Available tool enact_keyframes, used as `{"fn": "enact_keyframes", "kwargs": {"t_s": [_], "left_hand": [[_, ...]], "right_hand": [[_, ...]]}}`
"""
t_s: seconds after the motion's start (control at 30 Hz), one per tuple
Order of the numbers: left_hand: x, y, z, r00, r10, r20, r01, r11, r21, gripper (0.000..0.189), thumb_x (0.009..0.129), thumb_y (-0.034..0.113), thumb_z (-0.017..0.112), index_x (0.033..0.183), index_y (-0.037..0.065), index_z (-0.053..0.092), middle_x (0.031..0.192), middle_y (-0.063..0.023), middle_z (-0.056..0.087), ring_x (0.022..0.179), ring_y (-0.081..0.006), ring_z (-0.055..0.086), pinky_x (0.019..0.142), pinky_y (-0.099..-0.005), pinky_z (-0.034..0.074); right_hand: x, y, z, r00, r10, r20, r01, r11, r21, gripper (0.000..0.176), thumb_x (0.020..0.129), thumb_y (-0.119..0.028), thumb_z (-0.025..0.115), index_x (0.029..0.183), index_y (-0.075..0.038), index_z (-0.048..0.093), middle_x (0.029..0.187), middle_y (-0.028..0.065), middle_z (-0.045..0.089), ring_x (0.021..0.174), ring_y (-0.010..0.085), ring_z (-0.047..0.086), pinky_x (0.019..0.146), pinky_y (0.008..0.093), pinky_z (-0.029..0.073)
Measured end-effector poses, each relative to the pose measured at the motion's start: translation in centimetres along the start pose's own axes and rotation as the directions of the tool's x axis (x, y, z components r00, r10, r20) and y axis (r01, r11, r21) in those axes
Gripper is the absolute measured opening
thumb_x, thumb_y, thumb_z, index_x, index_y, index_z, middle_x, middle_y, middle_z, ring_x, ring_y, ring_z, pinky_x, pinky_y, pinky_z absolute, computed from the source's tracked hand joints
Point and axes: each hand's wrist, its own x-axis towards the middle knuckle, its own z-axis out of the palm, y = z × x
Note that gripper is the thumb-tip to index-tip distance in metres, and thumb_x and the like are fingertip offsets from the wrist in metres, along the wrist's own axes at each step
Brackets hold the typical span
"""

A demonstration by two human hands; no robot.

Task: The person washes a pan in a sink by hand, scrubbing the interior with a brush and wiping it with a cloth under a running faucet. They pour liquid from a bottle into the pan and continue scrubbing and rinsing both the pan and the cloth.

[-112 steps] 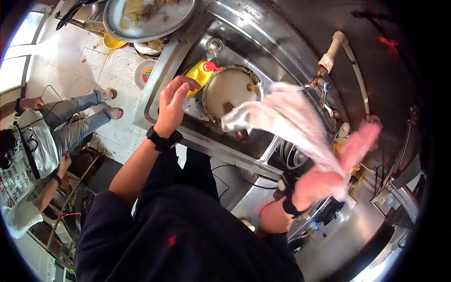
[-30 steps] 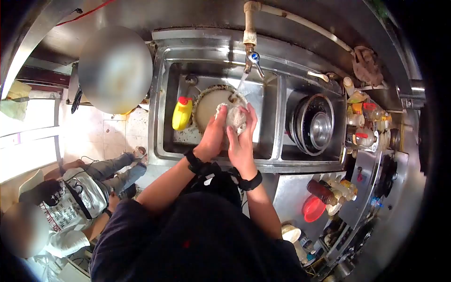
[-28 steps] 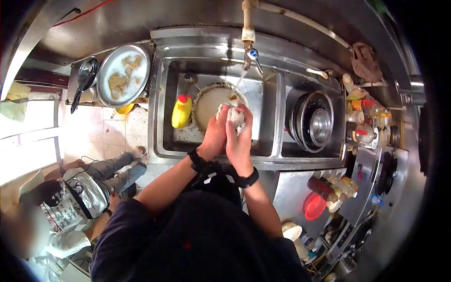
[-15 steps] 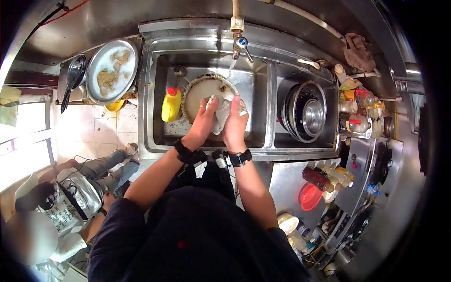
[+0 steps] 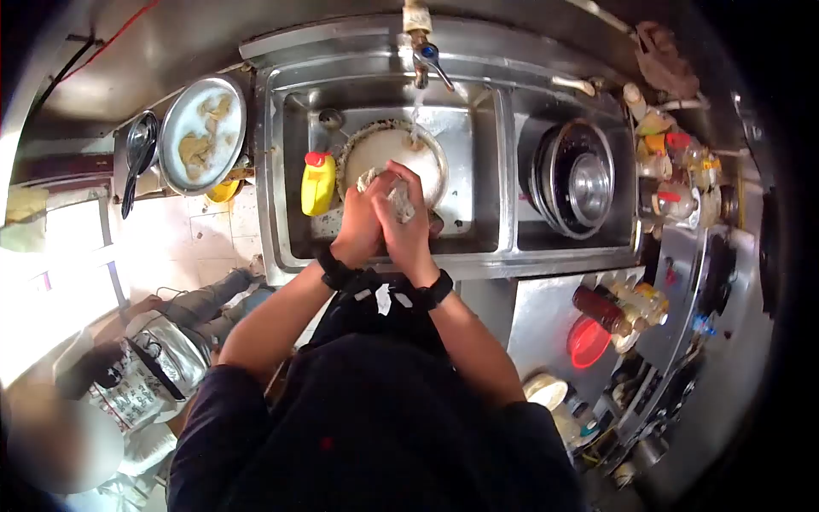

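Note:
Both my hands press together round a crumpled whitish cloth [image 5: 398, 203] over the near side of a round pan [image 5: 351, 145]. My left hand [image 5: 363, 224] is closed on the cloth's left part, and my right hand [image 5: 405, 224] wraps it from the right. Cloudy whitish water fills the pan, which sits in the left basin of a steel sink [image 5: 469, 171]. From the tap [image 5: 421, 60] a stream runs into the pan. A yellow bottle with a red cap [image 5: 318, 183] stands left of the pan.
Stacked metal bowls [image 5: 578, 183] lie in the right basin. On the left, a steel basin [image 5: 181, 175] holds sudsy water and brownish cloth, beside black-handled ladles [image 5: 135, 158]. A red bowl [image 5: 589, 341] and bottles are at right. Another person [image 5: 145, 367] sits at lower left.
My hands have come together and squeezed the cloth into a tighter bundle. The view has shifted slightly, and the stream from the tap shows more clearly.

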Motion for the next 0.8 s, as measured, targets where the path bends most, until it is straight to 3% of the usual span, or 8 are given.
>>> {"fn": "enact_keyframes", "kwargs": {"t_s": [0.03,0.07,0.17,0.33,0.57,0.67,0.73,0.8], "left_hand": [[0.3,-0.6,0.1,0.995,-0.093,-0.030,0.089,0.987,-0.136,0.046,0.087,0.009,0.055,0.133,0.005,0.049,0.126,-0.0149,0.059,0.108,-0.0270,0.060,0.094,-0.0352,0.046],[-0.3,2.6,0.0,0.997,0.069,0.030,-0.075,0.960,0.271,0.041,0.092,0.008,0.051,0.131,0.000,0.049,0.121,-0.0150,0.061,0.104,-0.0239,0.061,0.092,-0.0341,0.047],[1.5,-1.9,-1.1,0.992,0.125,-0.025,-0.117,0.973,0.199,0.038,0.091,0.010,0.052,0.127,-0.004,0.051,0.118,-0.0171,0.063,0.102,-0.0252,0.063,0.087,-0.0351,0.049],[2.2,-0.2,-1.0,0.959,0.283,0.026,-0.217,0.668,0.712,0.027,0.096,0.020,0.047,0.105,0.002,0.064,0.083,-0.0185,0.067,0.074,-0.0324,0.065,0.067,-0.0382,0.051],[2.9,-3.5,-2.4,0.993,0.103,-0.065,-0.041,0.787,0.615,0.032,0.096,0.027,0.047,0.097,0.001,0.065,0.073,-0.0207,0.065,0.068,-0.0352,0.064,0.062,-0.0411,0.050],[3.7,-6.6,-4.6,0.996,0.086,-0.022,-0.036,0.617,0.786,0.036,0.094,0.031,0.050,0.095,-0.003,0.064,0.072,-0.0245,0.064,0.067,-0.0379,0.064,0.061,-0.0430,0.049],[3.6,-2.8,-2.5,0.991,0.047,0.125,-0.131,0.193,0.972,0.040,0.090,0.033,0.054,0.092,-0.007,0.063,0.073,-0.0274,0.064,0.070,-0.0420,0.064,0.062,-0.0448,0.050],[3.7,-3.9,-2.9,0.992,0.096,0.085,-0.111,0.314,0.943,0.039,0.089,0.032,0.055,0.092,-0.006,0.063,0.075,-0.0283,0.064,0.072,-0.0434,0.064,0.064,-0.0455,0.050]], "right_hand": [[0.0,0.2,0.3,1.000,0.011,-0.019,-0.011,1.000,0.008,0.044,0.089,-0.015,0.064,0.128,-0.004,0.049,0.129,0.0125,0.054,0.118,0.0216,0.052,0.100,0.0340,0.040],[0.3,0.6,0.8,0.994,0.103,-0.044,-0.100,0.992,0.075,0.042,0.088,-0.015,0.065,0.127,-0.004,0.052,0.124,0.0121,0.057,0.116,0.0212,0.053,0.099,0.0341,0.041],[0.1,2.1,1.8,0.966,0.212,-0.147,-0.179,0.961,0.210,0.036,0.089,-0.018,0.067,0.121,-0.005,0.057,0.113,0.0105,0.063,0.107,0.0196,0.058,0.094,0.0329,0.044],[0.5,0.9,2.0,0.891,0.369,-0.266,-0.297,0.914,0.276,0.027,0.093,-0.021,0.063,0.111,-0.002,0.062,0.101,0.0123,0.068,0.096,0.0190,0.062,0.088,0.0308,0.047],[0.3,4.8,3.4,0.777,0.445,-0.444,-0.367,0.895,0.254,0.026,0.093,-0.021,0.061,0.101,0.004,0.063,0.093,0.0197,0.068,0.082,0.0266,0.064,0.078,0.0367,0.049],[0.2,6.9,4.0,0.706,0.419,-0.571,-0.301,0.907,0.294,0.028,0.094,-0.022,0.059,0.092,0.005,0.064,0.084,0.0172,0.068,0.078,0.0276,0.064,0.073,0.0386,0.049],[0.4,6.3,2.9,0.786,0.458,-0.415,-0.309,0.873,0.378,0.038,0.094,-0.025,0.061,0.109,0.009,0.058,0.103,0.0162,0.066,0.092,0.0211,0.062,0.081,0.0355,0.048],[0.5,6.1,2.6,0.776,0.509,-0.372,-0.335,0.833,0.441,0.036,0.096,-0.026,0.059,0.105,0.009,0.060,0.099,0.0157,0.067,0.089,0.0215,0.063,0.080,0.0348,0.048]]}}
